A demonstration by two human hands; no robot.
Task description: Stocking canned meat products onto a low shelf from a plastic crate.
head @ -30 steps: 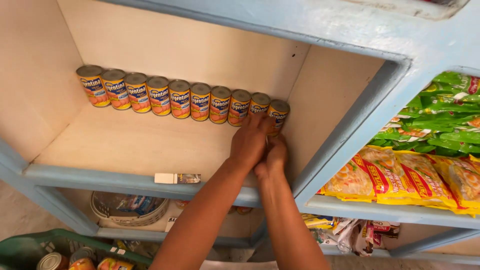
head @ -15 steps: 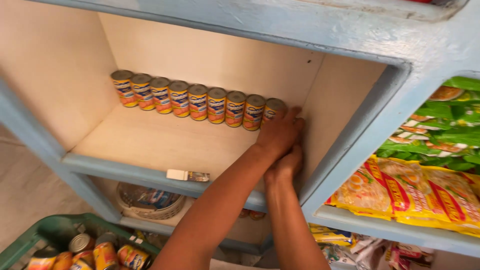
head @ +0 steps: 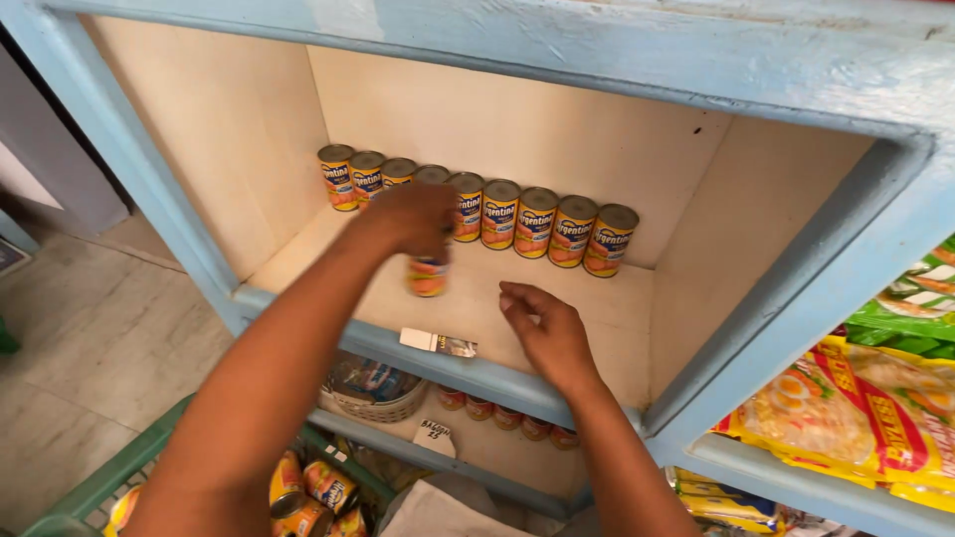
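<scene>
A row of several yellow-and-orange labelled cans (head: 537,224) stands along the back wall of a cream shelf compartment. My left hand (head: 418,217) reaches in from the lower left and grips one more can (head: 428,276) from above, holding it upright just over the shelf board in front of the row. My right hand (head: 545,333) hovers palm-down over the board near the front edge (head: 517,383), fingers apart and holding nothing.
A small price tag (head: 438,343) sits on the blue shelf edge. Below are a basket (head: 376,400), several cans (head: 497,413) on the lower shelf and a green crate (head: 104,482) with cans (head: 318,487). Yellow snack packs (head: 846,408) fill the right compartment.
Both hands were together at the right end of the can row. Now my left hand has swung left holding a can, and my right hand has drawn back toward the front edge.
</scene>
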